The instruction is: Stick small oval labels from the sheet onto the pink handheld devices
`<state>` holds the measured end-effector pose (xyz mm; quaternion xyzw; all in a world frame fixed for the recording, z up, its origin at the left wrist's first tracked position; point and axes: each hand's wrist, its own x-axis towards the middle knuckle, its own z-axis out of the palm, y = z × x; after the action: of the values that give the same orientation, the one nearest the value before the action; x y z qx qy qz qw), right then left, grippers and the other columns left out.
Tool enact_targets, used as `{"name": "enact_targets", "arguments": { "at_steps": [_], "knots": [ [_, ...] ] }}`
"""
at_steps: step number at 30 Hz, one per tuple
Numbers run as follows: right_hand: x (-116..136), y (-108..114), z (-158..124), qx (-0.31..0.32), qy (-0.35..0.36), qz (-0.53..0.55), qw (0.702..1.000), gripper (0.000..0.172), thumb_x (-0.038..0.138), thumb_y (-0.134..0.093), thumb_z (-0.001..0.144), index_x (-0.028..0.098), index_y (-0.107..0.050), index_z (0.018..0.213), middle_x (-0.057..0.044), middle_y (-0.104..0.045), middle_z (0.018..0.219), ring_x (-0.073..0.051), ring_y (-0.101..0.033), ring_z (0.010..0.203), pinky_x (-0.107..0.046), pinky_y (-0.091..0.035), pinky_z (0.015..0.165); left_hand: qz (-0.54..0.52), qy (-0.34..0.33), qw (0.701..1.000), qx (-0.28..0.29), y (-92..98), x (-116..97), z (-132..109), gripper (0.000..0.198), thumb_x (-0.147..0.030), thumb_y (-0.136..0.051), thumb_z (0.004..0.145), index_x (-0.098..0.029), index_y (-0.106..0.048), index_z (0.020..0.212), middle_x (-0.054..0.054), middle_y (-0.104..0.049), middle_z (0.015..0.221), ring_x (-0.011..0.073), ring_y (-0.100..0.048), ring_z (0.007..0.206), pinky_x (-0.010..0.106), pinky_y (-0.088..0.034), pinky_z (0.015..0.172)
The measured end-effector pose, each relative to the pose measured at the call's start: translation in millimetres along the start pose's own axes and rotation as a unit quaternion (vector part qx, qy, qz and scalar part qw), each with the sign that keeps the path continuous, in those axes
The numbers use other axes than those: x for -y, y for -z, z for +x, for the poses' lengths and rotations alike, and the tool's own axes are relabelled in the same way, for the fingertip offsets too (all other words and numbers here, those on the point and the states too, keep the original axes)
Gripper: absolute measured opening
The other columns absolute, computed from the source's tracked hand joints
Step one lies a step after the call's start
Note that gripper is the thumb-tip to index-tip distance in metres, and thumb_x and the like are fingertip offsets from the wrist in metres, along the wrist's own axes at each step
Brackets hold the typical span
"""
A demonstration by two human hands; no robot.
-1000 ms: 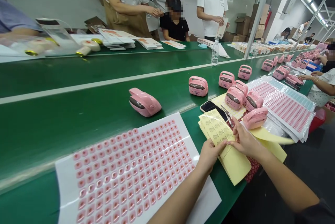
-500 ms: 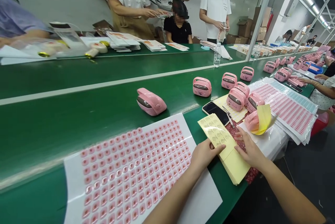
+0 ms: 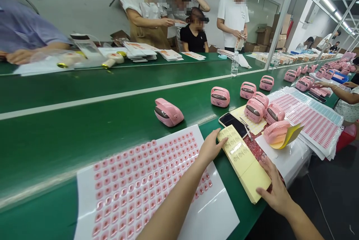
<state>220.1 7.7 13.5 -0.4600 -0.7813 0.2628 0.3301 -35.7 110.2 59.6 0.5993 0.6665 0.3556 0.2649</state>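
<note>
A stack of yellow label sheets point(image 3: 238, 159), printed with small dark text on its far half, lies slanted across the table's front edge. My left hand point(image 3: 209, 146) holds its far left corner, thumb on top and fingers at the far edge. At the near right side, my right hand point(image 3: 276, 189) grips the same stack, its thumb by the near end and fingers along the edge. Tweezers point(image 3: 246, 129) and a phone point(image 3: 234, 124) lie just beyond. To the left, a white sheet of pink domed stickers point(image 3: 146, 180) is partly covered by my left forearm.
Several pink handled devices point(image 3: 220, 97) stand along the green table point(image 3: 84, 135); one point(image 3: 276, 131) has yellow paper against it. More sticker sheets point(image 3: 305, 120) lie to the right. A water bottle point(image 3: 235, 64) stands by the white divider line. Other people work across the table and at far right.
My left hand has moved from the stack's middle to its far left corner. My right hand has come down along the right edge to the near end. The view has shifted slightly.
</note>
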Motion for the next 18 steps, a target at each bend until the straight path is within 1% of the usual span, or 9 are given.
{"name": "enact_targets", "arguments": {
  "at_steps": [2,4,6,8,12,15,18],
  "knots": [
    [-6.6,-3.7,-9.5,0.012,-0.003,-0.016,1.0,0.107,0.034,-0.074,0.07,0.026,0.001,0.145,-0.019,-0.034,0.143,-0.036,-0.032,0.134,-0.056,-0.035,0.104,-0.029,0.002,1.0,0.001,-5.5,5.8,5.8,0.05,-0.044,-0.057,0.071,-0.018,-0.058,0.113,0.013,-0.06,0.124,0.0304,-0.054,0.116,0.038,-0.04,0.096],
    [-11.4,-8.9,-14.8,0.013,-0.014,-0.033,0.999,0.116,0.033,-0.08,0.063,0.025,0.002,0.146,-0.019,-0.034,0.144,-0.037,-0.03,0.135,-0.057,-0.035,0.104,-0.052,0.001,0.999,-0.004,-10.5,11.3,8.1,0.049,-0.046,-0.058,0.07,-0.021,-0.059,0.112,0.01,-0.062,0.121,0.0297,-0.056,0.113,0.038,-0.043,0.093],
    [-14.2,-13.9,-15.2,0.016,-0.013,-0.038,0.999,0.116,0.033,-0.08,0.063,0.024,0.0,0.146,-0.019,-0.036,0.143,-0.036,-0.033,0.134,-0.055,-0.038,0.103,-0.072,-0.002,0.997,-0.008,-14.0,16.5,8.3,0.05,-0.048,-0.058,0.069,-0.022,-0.058,0.112,0.009,-0.063,0.119,0.029,-0.056,0.111,0.038,-0.043,0.093],
    [-16.0,-17.7,-12.3,0.019,0.002,-0.039,0.999,0.116,0.037,-0.082,0.06,0.022,-0.005,0.146,-0.02,-0.04,0.141,-0.036,-0.038,0.131,-0.052,-0.04,0.102,-0.092,-0.004,0.996,-0.009,-16.2,22.0,7.4,0.053,-0.049,-0.058,0.068,-0.022,-0.057,0.113,0.009,-0.062,0.12,0.0286,-0.056,0.112,0.039,-0.042,0.095],
    [-19.1,-22.8,-6.1,0.0,0.023,-0.048,0.999,0.119,0.045,-0.084,0.053,0.018,-0.013,0.145,-0.021,-0.045,0.137,-0.037,-0.047,0.124,-0.049,-0.044,0.099,-0.126,0.002,0.992,-0.019,-18.5,34.4,2.7,0.064,-0.054,-0.056,0.068,-0.018,-0.05,0.121,0.014,-0.055,0.129,0.0302,-0.05,0.119,0.043,-0.036,0.102],
    [-20.4,-26.4,-5.7,-0.015,0.035,-0.048,0.998,0.12,0.048,-0.082,0.054,0.016,-0.011,0.145,-0.022,-0.049,0.134,-0.036,-0.053,0.119,-0.047,-0.047,0.095,-0.145,0.006,0.989,-0.016,-18.5,41.1,-1.0,0.071,-0.059,-0.055,0.068,-0.017,-0.046,0.125,0.016,-0.053,0.13,0.0308,-0.049,0.121,0.043,-0.034,0.104],
    [-21.3,-29.8,-7.9,-0.035,0.052,-0.052,0.997,0.124,0.05,-0.082,0.054,0.016,-0.004,0.145,-0.024,-0.05,0.132,-0.037,-0.054,0.117,-0.048,-0.047,0.095,-0.159,0.007,0.987,-0.006,-17.0,43.2,-3.2,0.073,-0.061,-0.056,0.067,-0.017,-0.046,0.125,0.017,-0.054,0.13,0.0312,-0.049,0.121,0.043,-0.035,0.104]
  ]
}}
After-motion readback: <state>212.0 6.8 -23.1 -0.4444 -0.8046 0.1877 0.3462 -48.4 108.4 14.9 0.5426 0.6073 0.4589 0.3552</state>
